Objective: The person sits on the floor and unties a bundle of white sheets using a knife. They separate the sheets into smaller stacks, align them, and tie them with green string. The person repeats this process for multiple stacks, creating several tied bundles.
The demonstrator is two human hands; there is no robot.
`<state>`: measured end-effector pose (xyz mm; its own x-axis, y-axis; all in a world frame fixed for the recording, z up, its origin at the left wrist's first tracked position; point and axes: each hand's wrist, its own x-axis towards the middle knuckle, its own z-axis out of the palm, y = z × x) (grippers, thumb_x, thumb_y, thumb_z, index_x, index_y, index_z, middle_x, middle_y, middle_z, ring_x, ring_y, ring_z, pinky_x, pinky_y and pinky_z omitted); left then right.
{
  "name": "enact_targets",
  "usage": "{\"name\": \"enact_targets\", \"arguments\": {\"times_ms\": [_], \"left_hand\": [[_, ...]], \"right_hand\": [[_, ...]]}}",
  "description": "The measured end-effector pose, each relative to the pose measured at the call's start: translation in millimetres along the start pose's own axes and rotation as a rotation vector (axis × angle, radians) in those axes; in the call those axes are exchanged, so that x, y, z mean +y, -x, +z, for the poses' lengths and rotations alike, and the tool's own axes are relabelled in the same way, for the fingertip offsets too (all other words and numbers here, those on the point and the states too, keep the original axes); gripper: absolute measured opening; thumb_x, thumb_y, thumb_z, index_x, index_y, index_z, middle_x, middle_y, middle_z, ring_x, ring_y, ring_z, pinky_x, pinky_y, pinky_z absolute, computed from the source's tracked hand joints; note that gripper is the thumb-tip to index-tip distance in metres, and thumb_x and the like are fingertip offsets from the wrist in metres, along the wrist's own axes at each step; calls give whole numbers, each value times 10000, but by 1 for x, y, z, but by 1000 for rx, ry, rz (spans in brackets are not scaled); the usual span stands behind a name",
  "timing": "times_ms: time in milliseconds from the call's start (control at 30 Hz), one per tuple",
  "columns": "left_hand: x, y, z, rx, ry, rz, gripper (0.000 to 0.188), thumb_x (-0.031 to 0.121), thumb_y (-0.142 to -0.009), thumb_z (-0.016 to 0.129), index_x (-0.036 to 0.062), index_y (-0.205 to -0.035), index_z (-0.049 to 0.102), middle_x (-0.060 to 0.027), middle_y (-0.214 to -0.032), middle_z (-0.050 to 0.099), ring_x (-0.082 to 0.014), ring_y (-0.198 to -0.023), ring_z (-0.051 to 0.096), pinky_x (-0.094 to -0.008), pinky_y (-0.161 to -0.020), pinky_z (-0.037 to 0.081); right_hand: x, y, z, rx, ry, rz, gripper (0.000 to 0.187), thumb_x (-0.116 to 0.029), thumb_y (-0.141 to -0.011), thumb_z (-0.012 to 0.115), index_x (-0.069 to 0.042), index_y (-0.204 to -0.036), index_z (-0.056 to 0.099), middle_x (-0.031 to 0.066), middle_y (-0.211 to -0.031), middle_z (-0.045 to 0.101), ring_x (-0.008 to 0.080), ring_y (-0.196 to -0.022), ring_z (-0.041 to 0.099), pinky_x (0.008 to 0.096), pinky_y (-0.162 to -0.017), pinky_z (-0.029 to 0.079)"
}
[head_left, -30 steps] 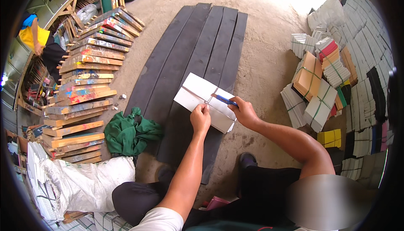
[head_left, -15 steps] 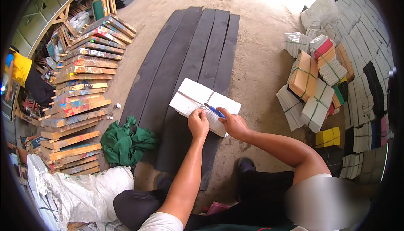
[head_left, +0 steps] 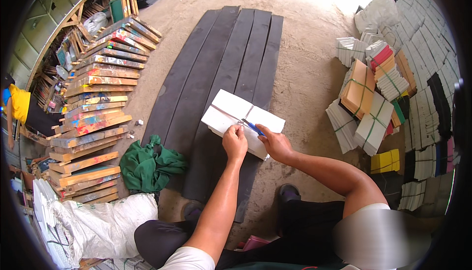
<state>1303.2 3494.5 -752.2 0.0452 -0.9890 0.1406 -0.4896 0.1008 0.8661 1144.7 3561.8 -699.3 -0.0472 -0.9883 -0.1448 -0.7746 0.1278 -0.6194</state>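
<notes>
A stack of white sheets (head_left: 228, 104), bound crosswise with dark string (head_left: 250, 111), lies at a slant on long black strips on the floor. My left hand (head_left: 235, 143) is pinched closed at the near side of the stack, close to where the strings cross; I cannot make out for certain what is between the fingertips, though it looks like a string end. My right hand (head_left: 277, 145) grips a blue-handled tool (head_left: 254, 128) with a thin metal tip. The tip points left, at the string just above my left fingertips. Whether it is scissors or a knife is unclear.
Long black strips (head_left: 196, 88) run away from me across the floor. A crumpled green cloth (head_left: 150, 167) and a white sack (head_left: 110, 223) lie left, beside stacked paint-stained wooden frames (head_left: 101, 81). Tied sheet bundles (head_left: 361, 90) are piled right. A person in yellow (head_left: 19, 104) is far left.
The whole view has shifted slightly. My hands and the blue-handled tool keep nearly the same place at the string. The person in yellow has moved a little lower at the left edge.
</notes>
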Motion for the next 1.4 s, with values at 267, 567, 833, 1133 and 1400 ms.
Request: {"name": "enact_targets", "arguments": {"times_ms": [267,567,833,1133,1400], "left_hand": [[2,0,1,-4,4,5,164,148,-979,675,-7,-937,707,-157,-868,732,-330,-796,711,-438,-732,544],[-27,17,11,227,833,-301,129,157,-1056,589,36,-1069,633,-2,-815,566,-79,-698,506,-253,-608,426],[-206,57,-42,421,319,-983,371,251,-1013,644,18,-1300,622,-174,-1115,688,-303,-1053,668,-415,-988,517],[-105,-35,-93,212,-56,-112,489,260,-916,743,72,-1357,644,-189,-1465,583,-413,-1337,558,-515,-1091,462],[-6,-69,-56,-476,-555,704,510,379,-902,786,169,-1348,657,-101,-1368,601,-284,-1321,528,-458,-1143,377]], "right_hand": [[-5,1,2,-3,-42,26,459,-276,-1070,571,-162,-1511,516,256,-1042,743,451,-982,723,536,-882,559],[1,9,8,198,-256,-54,381,-219,-1079,585,-92,-1434,531,228,-913,704,387,-840,721,470,-757,543],[-17,44,34,-225,-221,-4,429,-469,-1057,571,-64,-1197,551,248,-979,704,450,-954,697,542,-806,521],[23,50,161,-393,112,160,362,-365,-1027,582,-54,-1199,652,219,-1147,721,455,-1111,670,549,-959,544],[-16,51,146,130,139,-478,194,-282,-927,719,-106,-973,654,102,-878,657,293,-1003,645,473,-758,530]]}}
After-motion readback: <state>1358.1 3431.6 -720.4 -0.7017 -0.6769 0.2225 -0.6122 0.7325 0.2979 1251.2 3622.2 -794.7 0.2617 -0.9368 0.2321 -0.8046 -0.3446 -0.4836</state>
